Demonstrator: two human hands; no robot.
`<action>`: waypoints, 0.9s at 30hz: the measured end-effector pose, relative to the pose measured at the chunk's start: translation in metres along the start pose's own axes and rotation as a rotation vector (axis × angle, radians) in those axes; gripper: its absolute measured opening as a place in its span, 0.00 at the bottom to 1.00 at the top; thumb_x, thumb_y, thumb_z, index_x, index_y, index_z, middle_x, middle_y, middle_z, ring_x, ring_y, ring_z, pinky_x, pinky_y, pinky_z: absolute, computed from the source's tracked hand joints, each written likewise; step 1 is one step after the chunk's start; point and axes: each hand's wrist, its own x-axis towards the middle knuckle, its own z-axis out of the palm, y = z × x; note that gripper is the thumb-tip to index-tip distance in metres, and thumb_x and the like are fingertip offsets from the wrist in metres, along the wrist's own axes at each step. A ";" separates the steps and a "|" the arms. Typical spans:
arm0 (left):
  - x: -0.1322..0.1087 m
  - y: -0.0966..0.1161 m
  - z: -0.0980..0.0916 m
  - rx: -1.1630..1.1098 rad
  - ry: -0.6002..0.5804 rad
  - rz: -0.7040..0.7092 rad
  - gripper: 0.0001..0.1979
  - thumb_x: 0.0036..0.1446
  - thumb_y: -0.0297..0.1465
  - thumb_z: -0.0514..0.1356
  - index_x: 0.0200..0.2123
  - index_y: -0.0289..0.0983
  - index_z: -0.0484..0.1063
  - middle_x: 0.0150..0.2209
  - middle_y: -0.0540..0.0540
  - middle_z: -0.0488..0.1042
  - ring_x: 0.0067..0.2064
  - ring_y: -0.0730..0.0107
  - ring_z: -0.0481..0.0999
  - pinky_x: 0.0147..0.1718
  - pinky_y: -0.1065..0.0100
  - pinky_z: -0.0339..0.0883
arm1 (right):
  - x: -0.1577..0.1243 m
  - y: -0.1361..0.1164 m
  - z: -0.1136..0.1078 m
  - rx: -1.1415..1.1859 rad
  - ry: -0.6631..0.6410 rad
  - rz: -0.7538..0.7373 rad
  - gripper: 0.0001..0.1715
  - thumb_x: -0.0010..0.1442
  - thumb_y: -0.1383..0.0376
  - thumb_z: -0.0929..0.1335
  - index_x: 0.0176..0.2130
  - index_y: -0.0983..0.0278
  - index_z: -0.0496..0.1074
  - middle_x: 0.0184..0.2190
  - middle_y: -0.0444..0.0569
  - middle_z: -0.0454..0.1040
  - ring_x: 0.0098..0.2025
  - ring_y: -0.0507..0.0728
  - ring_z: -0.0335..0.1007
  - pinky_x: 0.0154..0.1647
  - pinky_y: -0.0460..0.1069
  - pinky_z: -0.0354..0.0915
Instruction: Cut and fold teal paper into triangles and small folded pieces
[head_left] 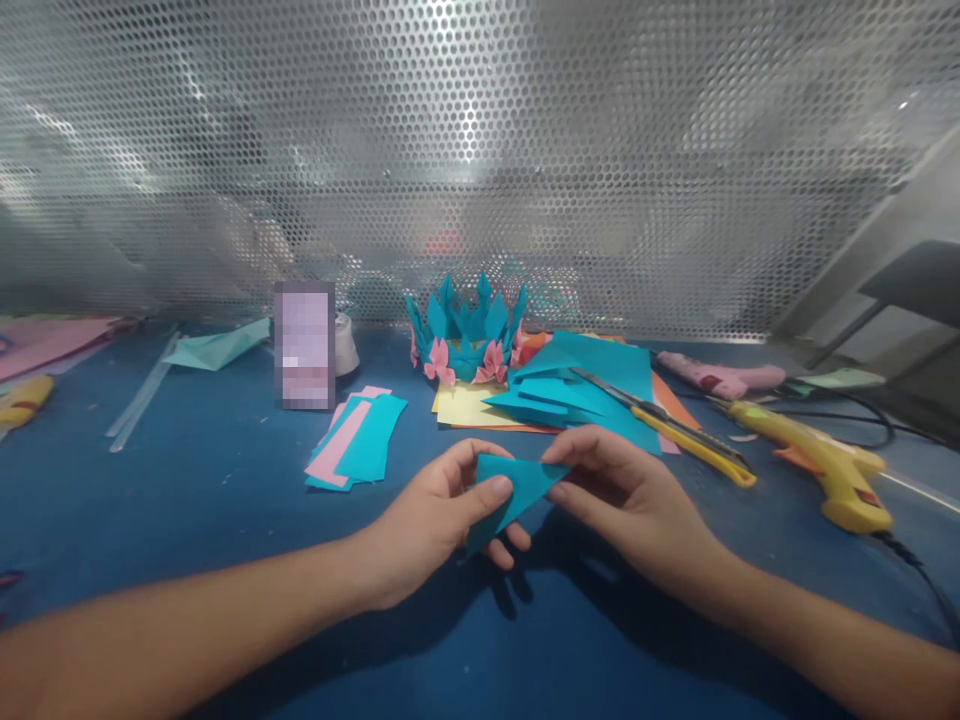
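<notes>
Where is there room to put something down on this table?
Bare table lies between the strips and the clear sticks, and left of the left hand. Behind the triangle and right hand it is crowded: paper pile, knife, glue gun.

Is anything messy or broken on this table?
Nothing looks spilled or torn. But the yellow utility knife lies across the teal paper pile, its blade seemingly slid out, close behind the right hand holding the teal triangle.
</notes>
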 end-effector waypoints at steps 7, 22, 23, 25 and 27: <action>0.000 0.001 0.000 0.123 0.086 0.045 0.20 0.51 0.40 0.64 0.39 0.36 0.60 0.23 0.51 0.72 0.24 0.71 0.74 0.23 0.70 0.67 | -0.001 -0.002 0.000 0.030 -0.031 0.092 0.07 0.55 0.63 0.69 0.33 0.62 0.66 0.28 0.44 0.70 0.30 0.51 0.72 0.31 0.45 0.70; 0.000 0.002 0.001 0.067 0.091 -0.010 0.23 0.46 0.40 0.67 0.37 0.37 0.58 0.24 0.53 0.72 0.24 0.73 0.75 0.24 0.70 0.69 | -0.002 -0.003 -0.002 0.154 -0.071 0.189 0.10 0.57 0.57 0.67 0.34 0.62 0.67 0.26 0.45 0.71 0.31 0.53 0.73 0.32 0.47 0.71; 0.000 0.003 0.001 0.064 0.097 -0.011 0.23 0.46 0.40 0.67 0.37 0.37 0.58 0.25 0.53 0.72 0.24 0.72 0.75 0.24 0.70 0.69 | -0.002 -0.002 -0.002 0.171 -0.073 0.198 0.10 0.58 0.57 0.66 0.35 0.62 0.68 0.27 0.45 0.71 0.31 0.54 0.73 0.33 0.48 0.71; 0.001 0.002 0.001 0.062 0.100 -0.007 0.23 0.45 0.39 0.68 0.36 0.37 0.59 0.27 0.52 0.72 0.26 0.72 0.76 0.24 0.70 0.70 | -0.001 -0.001 -0.003 0.215 -0.077 0.218 0.12 0.59 0.56 0.65 0.37 0.62 0.70 0.31 0.46 0.72 0.32 0.54 0.73 0.35 0.49 0.71; 0.001 0.001 0.001 0.067 0.093 -0.009 0.22 0.45 0.39 0.67 0.36 0.36 0.59 0.28 0.51 0.73 0.26 0.72 0.76 0.25 0.70 0.70 | 0.000 -0.001 -0.002 0.229 -0.101 0.245 0.15 0.59 0.54 0.65 0.38 0.62 0.71 0.32 0.47 0.73 0.31 0.53 0.73 0.34 0.49 0.71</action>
